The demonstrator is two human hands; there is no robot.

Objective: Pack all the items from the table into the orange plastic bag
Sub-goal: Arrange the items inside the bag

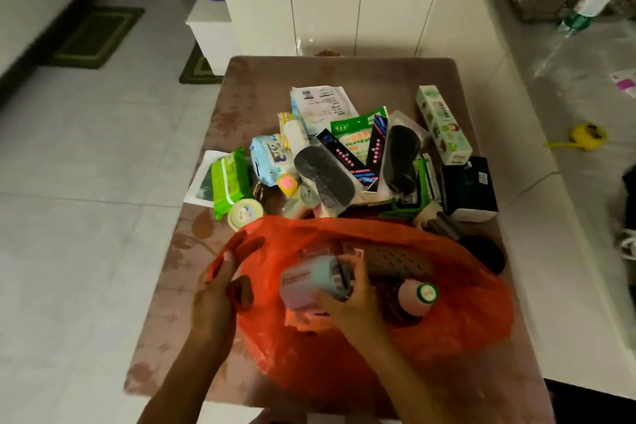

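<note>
Inside orange bag [447, 313], half-hidden perforated item [395, 260]

Two bare forearms — no sleeves, left grip [220, 289] and right grip [347, 299] unadorned.

An orange plastic bag [344, 361] is seen on a brownish-pink table [192, 272] patterned with darker leaf and flower shapes. A pale blue and pink box [309, 286] is shown above it. A bright green packet [229, 181], a black box [469, 188] and a white-and-green carton [442, 124] are visible. Green-bordered mats [93, 36] are laid on white floor tiles [86, 155].
</note>
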